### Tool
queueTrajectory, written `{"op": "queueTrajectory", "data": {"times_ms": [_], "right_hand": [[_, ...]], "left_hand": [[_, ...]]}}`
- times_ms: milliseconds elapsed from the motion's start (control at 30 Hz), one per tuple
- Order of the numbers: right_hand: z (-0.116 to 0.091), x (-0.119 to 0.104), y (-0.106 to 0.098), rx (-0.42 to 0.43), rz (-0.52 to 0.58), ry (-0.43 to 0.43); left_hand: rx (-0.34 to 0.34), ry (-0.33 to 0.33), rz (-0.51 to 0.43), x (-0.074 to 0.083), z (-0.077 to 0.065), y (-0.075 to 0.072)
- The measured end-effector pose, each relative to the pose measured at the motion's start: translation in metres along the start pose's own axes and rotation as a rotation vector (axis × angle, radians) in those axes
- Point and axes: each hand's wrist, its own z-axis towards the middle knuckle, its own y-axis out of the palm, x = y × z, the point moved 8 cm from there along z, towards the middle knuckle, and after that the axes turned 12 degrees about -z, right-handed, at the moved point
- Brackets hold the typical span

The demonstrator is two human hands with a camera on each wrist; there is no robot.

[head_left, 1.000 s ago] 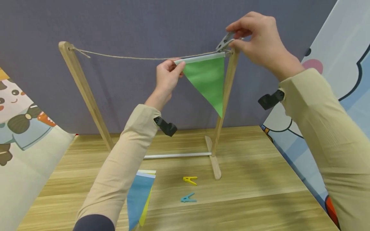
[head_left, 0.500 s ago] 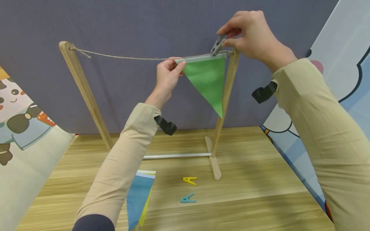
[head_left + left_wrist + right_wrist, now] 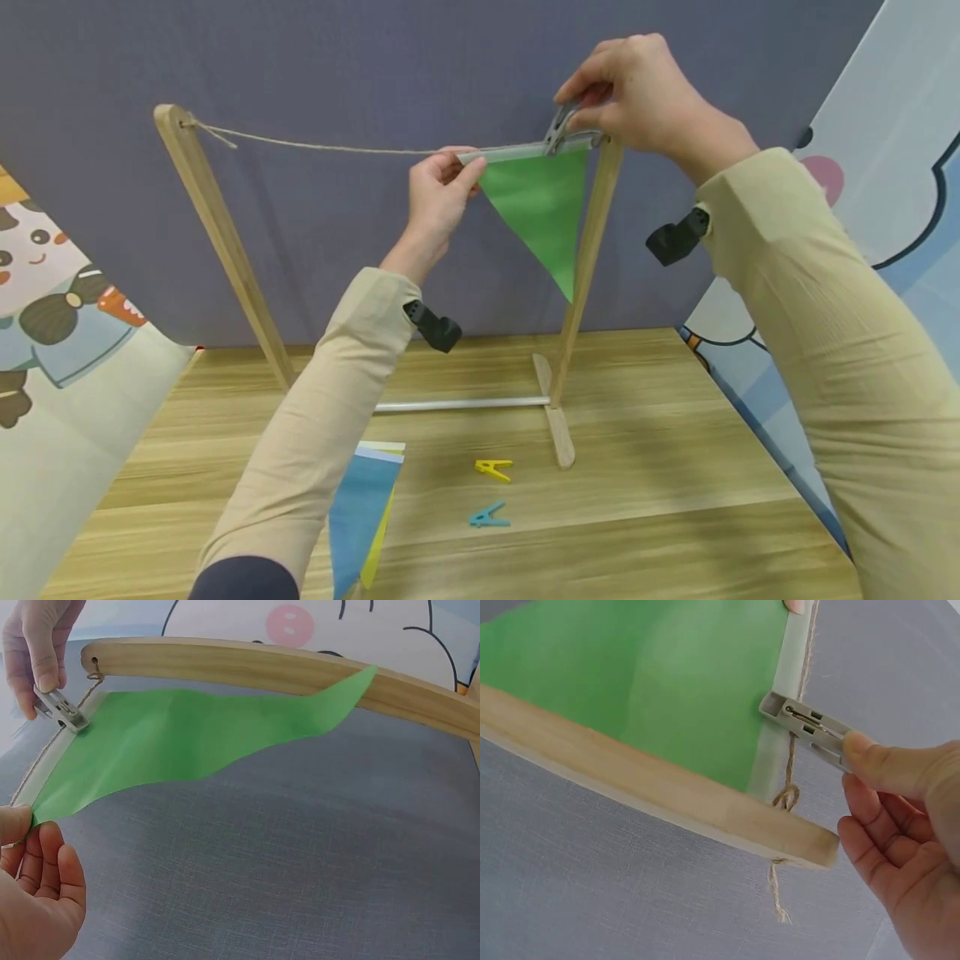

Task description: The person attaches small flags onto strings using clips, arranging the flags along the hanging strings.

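Note:
A green pennant [image 3: 542,200] with a white top band hangs along the twine [image 3: 330,148], near the right post. My left hand [image 3: 438,196] pinches the band's left corner between thumb and fingers. Higher up, my right hand [image 3: 637,96] grips a grey clothespin [image 3: 557,132] by its handle ends. In the right wrist view the clothespin [image 3: 806,726] lies across the twine and the white band, its tip over the green edge. The left wrist view shows the pennant [image 3: 172,739] rippling away from the twine.
Wooden posts [image 3: 225,242] hold the twine, with a white rod [image 3: 465,405] joining them low down. On the table [image 3: 637,533] lie a yellow clothespin [image 3: 493,469], a blue clothespin [image 3: 489,515] and blue [image 3: 363,517] and yellow pennants [image 3: 377,537], partly overlapped. A grey panel [image 3: 360,50] stands behind.
My right hand has moved left and slightly down with the grey clothespin, from above the twine onto the pennant's white band. The left hand has stayed at its corner.

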Motion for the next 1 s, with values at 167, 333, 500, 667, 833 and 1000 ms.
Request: {"op": "queueTrajectory", "data": {"times_ms": [167,333,500,667,833,1000], "right_hand": [[0.001,-0.002,0.002,-0.011,0.012,-0.009],[0.0,-0.007,0.004,-0.015,0.01,-0.023],[-0.001,-0.011,0.007,-0.042,-0.001,-0.022],[-0.002,-0.011,0.01,-0.079,0.004,-0.005],[-0.004,-0.008,0.015,-0.117,0.02,0.036],[-0.007,-0.007,0.016,-0.092,0.04,0.029]], "left_hand": [[-0.006,0.031,0.006,0.002,-0.001,0.002],[-0.001,0.03,0.008,0.003,-0.002,0.003],[0.005,0.029,0.0,0.004,-0.001,0.004],[0.001,0.037,0.003,0.004,-0.001,0.005],[0.002,0.01,0.013,0.0,-0.001,0.004],[0.004,-0.023,0.015,-0.004,-0.001,0.003]]}}
